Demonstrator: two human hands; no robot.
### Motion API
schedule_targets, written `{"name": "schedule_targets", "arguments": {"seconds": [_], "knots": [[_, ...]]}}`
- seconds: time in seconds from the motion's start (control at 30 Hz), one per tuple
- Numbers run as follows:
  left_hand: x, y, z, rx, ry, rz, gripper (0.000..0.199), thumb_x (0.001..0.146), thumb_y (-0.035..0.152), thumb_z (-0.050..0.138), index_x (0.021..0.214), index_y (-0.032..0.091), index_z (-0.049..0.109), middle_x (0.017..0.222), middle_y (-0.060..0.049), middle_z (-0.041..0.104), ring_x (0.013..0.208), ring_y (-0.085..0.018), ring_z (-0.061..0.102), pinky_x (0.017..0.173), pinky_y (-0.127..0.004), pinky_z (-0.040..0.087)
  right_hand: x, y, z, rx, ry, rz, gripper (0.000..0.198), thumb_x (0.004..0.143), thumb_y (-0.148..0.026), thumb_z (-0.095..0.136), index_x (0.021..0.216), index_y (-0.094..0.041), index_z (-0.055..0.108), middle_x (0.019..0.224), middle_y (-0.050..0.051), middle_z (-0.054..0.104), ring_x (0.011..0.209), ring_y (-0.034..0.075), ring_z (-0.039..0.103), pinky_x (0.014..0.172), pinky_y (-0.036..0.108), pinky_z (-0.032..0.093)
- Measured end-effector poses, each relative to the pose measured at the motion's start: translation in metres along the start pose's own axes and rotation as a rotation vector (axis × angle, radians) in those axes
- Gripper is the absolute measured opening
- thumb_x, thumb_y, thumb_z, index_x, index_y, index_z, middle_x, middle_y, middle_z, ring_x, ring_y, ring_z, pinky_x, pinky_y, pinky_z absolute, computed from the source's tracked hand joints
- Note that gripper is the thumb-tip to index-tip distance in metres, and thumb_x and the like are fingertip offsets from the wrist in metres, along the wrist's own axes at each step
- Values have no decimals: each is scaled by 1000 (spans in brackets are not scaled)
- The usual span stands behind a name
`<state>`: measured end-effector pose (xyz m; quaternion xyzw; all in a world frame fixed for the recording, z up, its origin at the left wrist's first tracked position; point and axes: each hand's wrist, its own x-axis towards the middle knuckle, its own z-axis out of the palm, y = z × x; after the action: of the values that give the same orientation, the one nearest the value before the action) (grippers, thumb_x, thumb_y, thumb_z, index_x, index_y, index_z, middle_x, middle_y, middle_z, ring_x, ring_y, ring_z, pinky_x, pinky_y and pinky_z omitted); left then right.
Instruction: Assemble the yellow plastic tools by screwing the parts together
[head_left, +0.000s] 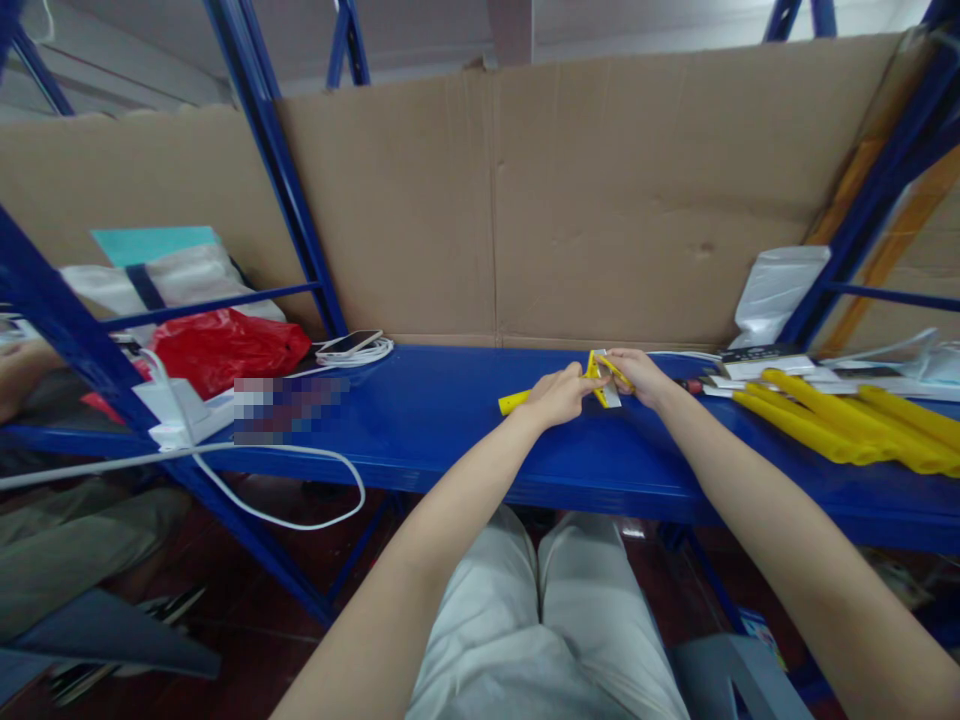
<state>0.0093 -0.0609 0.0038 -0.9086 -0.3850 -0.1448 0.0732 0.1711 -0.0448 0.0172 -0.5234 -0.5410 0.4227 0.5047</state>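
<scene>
Above the blue bench, a yellow-handled scraper (515, 403) is held between both hands. Its yellow head and flat metal blade (613, 398) point toward the right. My left hand (559, 395) is closed around the handle close to the head, with the handle's end sticking out to the left. My right hand (637, 375) is closed at the head, its fingers pinching a yellow part beside the blade. Fingers cover much of the head, so how its parts sit together is hidden.
Several yellow handles (832, 425) lie at the right of the blue bench (450, 430), near small boxes (765, 360). On the left are a phone (352, 343) on a coiled white cable, a red plastic bag (225, 350) and a white power strip (191, 430). Another person's arm (26, 375) shows far left.
</scene>
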Motion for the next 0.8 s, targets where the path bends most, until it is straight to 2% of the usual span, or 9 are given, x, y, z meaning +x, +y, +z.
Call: {"name": "schedule_targets", "arguments": {"seconds": [0.33, 0.43, 0.53, 0.67, 0.8], "knots": [[1, 0, 1, 0, 23, -11, 43, 96, 26, 32, 136, 38, 45, 105, -3, 51, 89, -16, 58, 76, -26, 44, 2, 1, 2, -1, 31, -17, 26, 85, -15, 53, 60, -17, 45, 35, -7, 38, 24, 3, 26, 28, 16, 16], [1, -2, 1, -17, 34, -33, 43, 96, 26, 34, 136, 37, 44, 107, -3, 52, 93, -16, 58, 78, -26, 44, 2, 1, 0, 3, -22, 38, 27, 89, -24, 50, 63, -18, 46, 34, -7, 35, 26, 4, 25, 30, 16, 17], [1, -5, 0, -37, 37, -76, 43, 96, 25, 35, 137, 35, 44, 110, -4, 52, 97, -17, 57, 82, -26, 44, 3, 0, -4, 48, -99, 155, 30, 93, -32, 42, 68, -18, 46, 38, -5, 36, 30, 5, 26, 31, 16, 18], [0, -10, -2, -48, 43, -140, 44, 96, 25, 35, 138, 33, 42, 115, -5, 53, 103, -19, 56, 85, -28, 44, 4, -2, -11, 96, -103, 297, 22, 92, -20, 36, 76, -16, 51, 48, -1, 46, 36, 7, 32, 33, 18, 23], [-1, -12, -3, -53, 53, -162, 44, 95, 24, 36, 138, 32, 42, 117, -5, 53, 106, -19, 55, 87, -29, 44, 6, -3, -17, 163, -94, 328, 24, 84, -9, 34, 85, -13, 58, 50, 1, 46, 41, 10, 38, 38, 20, 34]]}}
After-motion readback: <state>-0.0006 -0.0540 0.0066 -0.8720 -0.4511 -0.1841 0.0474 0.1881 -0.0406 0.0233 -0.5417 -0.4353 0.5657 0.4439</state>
